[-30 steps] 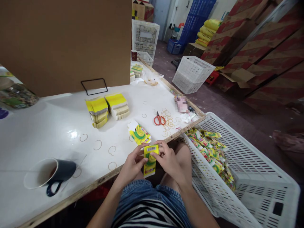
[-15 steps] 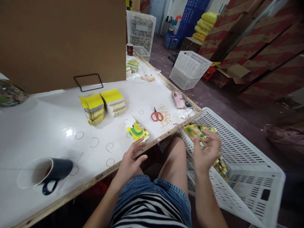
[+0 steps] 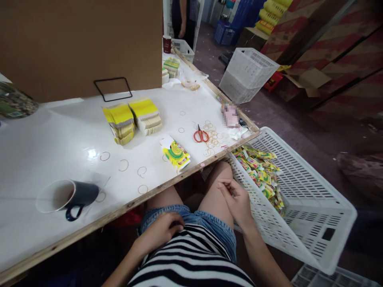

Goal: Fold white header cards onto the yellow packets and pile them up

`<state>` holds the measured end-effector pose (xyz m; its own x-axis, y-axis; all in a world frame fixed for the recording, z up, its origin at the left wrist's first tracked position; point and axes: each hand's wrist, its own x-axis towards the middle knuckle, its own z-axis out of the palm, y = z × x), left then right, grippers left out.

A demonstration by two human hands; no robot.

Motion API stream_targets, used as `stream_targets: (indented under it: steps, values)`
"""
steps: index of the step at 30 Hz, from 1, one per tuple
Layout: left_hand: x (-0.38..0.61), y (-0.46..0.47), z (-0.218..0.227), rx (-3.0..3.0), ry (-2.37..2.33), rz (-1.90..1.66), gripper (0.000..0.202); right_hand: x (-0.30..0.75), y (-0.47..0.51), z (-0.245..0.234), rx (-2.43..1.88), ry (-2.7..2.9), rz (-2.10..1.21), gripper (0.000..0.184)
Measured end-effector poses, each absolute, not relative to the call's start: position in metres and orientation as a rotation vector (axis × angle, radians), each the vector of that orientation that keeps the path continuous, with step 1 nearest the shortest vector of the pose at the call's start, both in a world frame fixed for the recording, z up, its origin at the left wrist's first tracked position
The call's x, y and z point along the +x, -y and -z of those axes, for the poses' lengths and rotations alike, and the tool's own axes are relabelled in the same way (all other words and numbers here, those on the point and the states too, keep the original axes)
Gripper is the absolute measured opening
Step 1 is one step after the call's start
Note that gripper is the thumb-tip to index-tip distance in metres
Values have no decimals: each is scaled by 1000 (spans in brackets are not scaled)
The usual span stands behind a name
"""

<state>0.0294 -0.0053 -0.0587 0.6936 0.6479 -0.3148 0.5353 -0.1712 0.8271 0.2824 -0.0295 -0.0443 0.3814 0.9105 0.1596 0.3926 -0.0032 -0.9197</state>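
My left hand [image 3: 163, 230] rests on my denim shorts below the table edge, its fingers curled in with nothing showing in them. My right hand [image 3: 236, 197] hovers over my right knee, right beside the wall of the white crate [image 3: 302, 167]; thumb and fingers are pinched together and I cannot make out what, if anything, is in them. Several yellow-green packets [image 3: 261, 173] lie loose in the crate. A small stack of the same packets [image 3: 176, 153] sits on the white table [image 3: 54, 155] near its front edge.
Red scissors [image 3: 201, 135] lie beside loose rubber bands [image 3: 214, 139]. Two banded yellow bundles [image 3: 131, 119] sit mid-table, and a dark mug [image 3: 67, 195] lies on its side. A cardboard sheet [image 3: 80, 44] stands behind. A white basket [image 3: 247, 73] is on the floor; a person [image 3: 184, 18] stands at the back.
Both hands held one packet a second ago. It went to the stack on the table, the right hand reached over the crate, and now both hands have drawn back to my lap.
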Motion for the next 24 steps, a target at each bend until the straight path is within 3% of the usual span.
stream_targets:
  steps: [10, 15, 20, 24]
  values:
    - [21, 7, 55, 1854, -846, -95, 19, 242, 24, 46, -1475, 1600, -1102, 18]
    - [14, 10, 70, 1805, -953, -128, 35, 247, 38, 67, -1556, 1777, -1214, 21]
    - [23, 14, 75, 1858, -907, -171, 21, 260, 62, 80, -1542, 1819, -1371, 17]
    - [32, 16, 69, 1859, -879, -242, 21, 268, 72, 68, -1522, 1754, -1381, 18]
